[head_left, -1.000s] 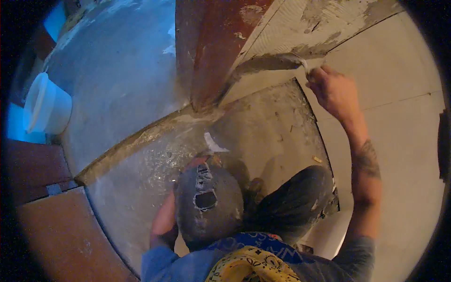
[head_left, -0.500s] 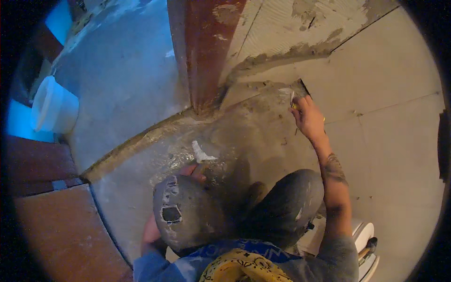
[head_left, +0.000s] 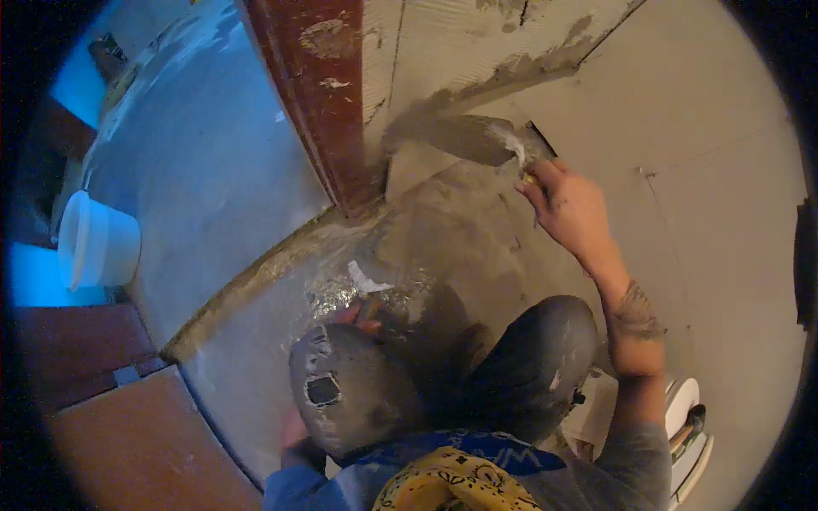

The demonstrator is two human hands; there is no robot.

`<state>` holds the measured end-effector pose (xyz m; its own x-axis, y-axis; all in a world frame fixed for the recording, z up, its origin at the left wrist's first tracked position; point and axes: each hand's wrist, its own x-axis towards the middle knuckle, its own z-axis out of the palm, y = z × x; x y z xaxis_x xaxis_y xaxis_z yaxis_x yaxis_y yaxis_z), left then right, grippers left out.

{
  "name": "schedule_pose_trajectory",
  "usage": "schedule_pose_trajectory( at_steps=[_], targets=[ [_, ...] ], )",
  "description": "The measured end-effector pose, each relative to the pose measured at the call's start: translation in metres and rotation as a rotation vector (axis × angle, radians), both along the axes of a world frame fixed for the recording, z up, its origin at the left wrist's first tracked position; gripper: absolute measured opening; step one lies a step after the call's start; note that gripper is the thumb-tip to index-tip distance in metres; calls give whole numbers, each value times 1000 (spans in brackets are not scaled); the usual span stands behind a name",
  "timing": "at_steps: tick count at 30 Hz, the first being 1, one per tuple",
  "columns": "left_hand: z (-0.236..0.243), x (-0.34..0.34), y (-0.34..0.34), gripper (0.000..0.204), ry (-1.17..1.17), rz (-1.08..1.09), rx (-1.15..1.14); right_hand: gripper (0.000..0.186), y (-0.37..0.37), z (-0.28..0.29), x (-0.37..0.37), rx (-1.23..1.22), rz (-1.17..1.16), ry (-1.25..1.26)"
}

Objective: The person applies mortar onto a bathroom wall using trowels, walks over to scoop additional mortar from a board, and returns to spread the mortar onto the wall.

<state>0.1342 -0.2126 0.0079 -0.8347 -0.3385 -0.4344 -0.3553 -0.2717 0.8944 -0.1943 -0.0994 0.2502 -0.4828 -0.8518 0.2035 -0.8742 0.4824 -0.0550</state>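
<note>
My right hand (head_left: 573,209) is closed on the handle of a trowel (head_left: 473,139). Its pointed grey blade stretches left from the hand, close to the foot of the rough wall beside the brown door frame (head_left: 328,111). White smears show on the blade near the handle. Low over the wet floor, my left hand (head_left: 356,317) is partly hidden by my knee. It grips what looks like a brush (head_left: 368,279), with a white head and a short wooden handle. Glossy wet material lies around that head.
A white bucket (head_left: 106,243) stands at the far left in bluish light. Brown boards (head_left: 153,434) lie at the lower left. Pale tiles (head_left: 716,213) cover the right side. White containers (head_left: 686,426) with a dark-headed tool sit by my right elbow. The rough wall (head_left: 460,51) rises ahead.
The trowel blade now shows broadside by the wall's foot, where before it was barely visible. The whole view has shifted, putting the door frame farther left. My left hand stays near the wet patch.
</note>
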Motion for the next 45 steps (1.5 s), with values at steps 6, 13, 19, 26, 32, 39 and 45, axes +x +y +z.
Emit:
schedule_pose_trajectory(
  at_steps=[6, 13, 19, 26, 32, 39, 45],
  targets=[
    [-1, -1, -2, 36, -6, -16, 26, 20, -21, 25, 2, 136, 55, 61],
    [-10, 6, -2, 30, -15, -11, 88, 20, -10, 26, -50, 167, 9, 159],
    [-13, -10, -16, 30, -34, -87, 62, 23, 45, 45, -54, 57, -179, -106],
    [-27, 13, -41, 45, 187, -278, 291, 20, 116, -100, 60, -150, -280, -1427],
    [-70, 20, -43, 49, 293, -207, 295, 24, 192, -254, 44, -32, -366, -1197],
    [-52, 86, -37, 42, -286, 154, 95, 27, 62, -304, 61, -509, -43, -689],
    [-4, 61, -33, 46, -223, 162, 57, 24, 0, -312, -9, -558, -44, -904]
  ],
)
